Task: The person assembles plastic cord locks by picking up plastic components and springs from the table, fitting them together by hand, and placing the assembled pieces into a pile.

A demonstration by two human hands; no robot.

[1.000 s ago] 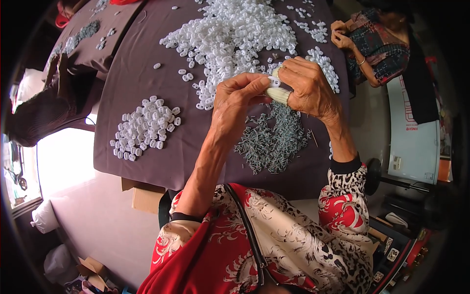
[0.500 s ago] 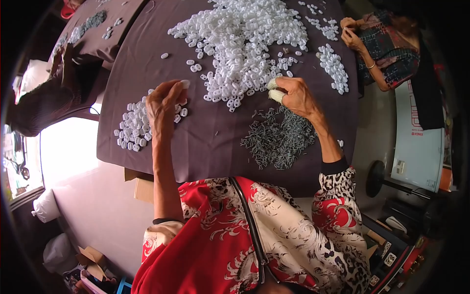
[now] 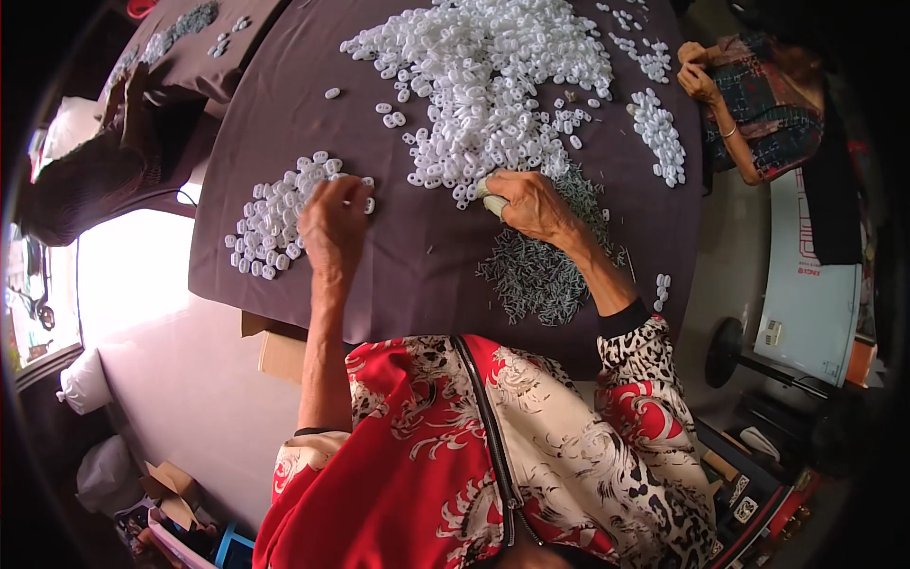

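Note:
My left hand is over the right side of a small pile of white oval plastic pieces with two holes. Its fingers are bent and blurred, so I cannot tell what they hold. Pale finger covers wrap the thumb and forefinger of my right hand. Those two fingers are pinched at the lower tip of a large heap of the same white pieces; whatever they hold is too small to make out. Under my right wrist lies a pile of small grey pins, partly hidden by the forearm.
A brown cloth covers the table. Another person's hands are at the right edge, near a smaller group of white pieces. A second table with parts stands at upper left. An opened cardboard box is at lower left.
My right hand has moved left and slightly down, to the tip of the white heap. My left hand has shifted right and down; the white piece at its fingertips no longer shows there.

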